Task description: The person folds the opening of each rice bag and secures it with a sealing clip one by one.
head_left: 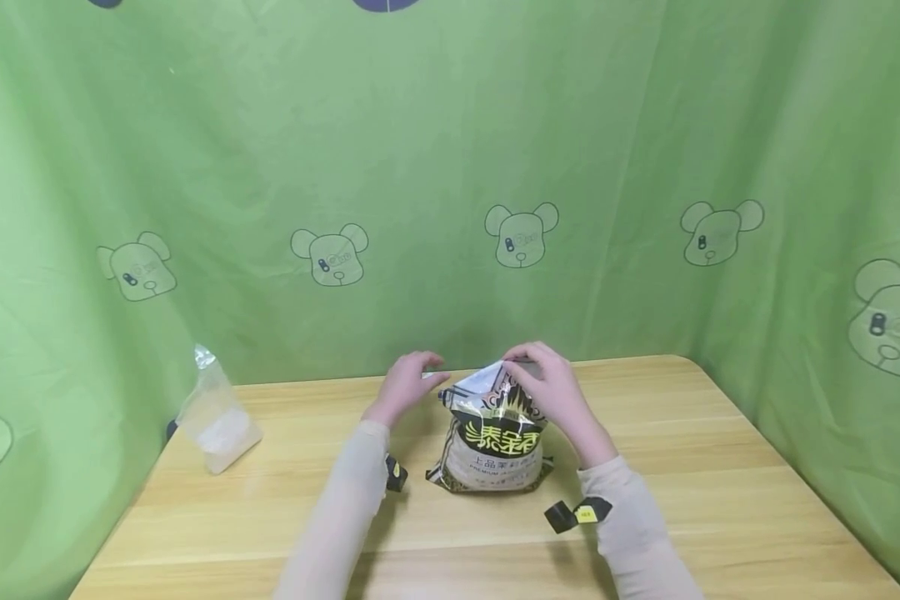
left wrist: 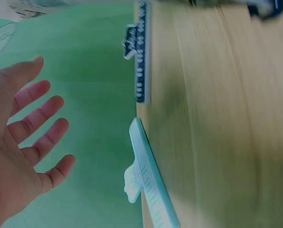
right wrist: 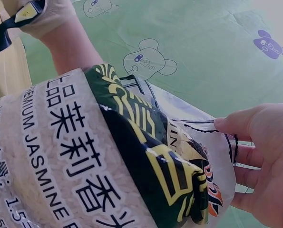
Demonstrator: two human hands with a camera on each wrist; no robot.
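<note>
A bag of jasmine rice (head_left: 495, 454), with a dark green and yellow label, stands upright on the wooden table. My right hand (head_left: 551, 387) pinches the folded top edge of the bag between thumb and fingers, as the right wrist view shows at the bag's mouth (right wrist: 193, 128). On the bag's other side, my left hand (head_left: 408, 387) is held apart from it with fingers spread and nothing in them. Below that hand in the left wrist view lie a navy sealing clip (left wrist: 141, 61) and a mint green sealing clip (left wrist: 148, 175) along the table's far edge.
A small clear bag of white powder or grains (head_left: 225, 433) with a twisted top stands at the table's left edge. The green curtain (head_left: 420, 167) with bear-head prints hangs behind and on both sides of the wooden table (head_left: 705, 467).
</note>
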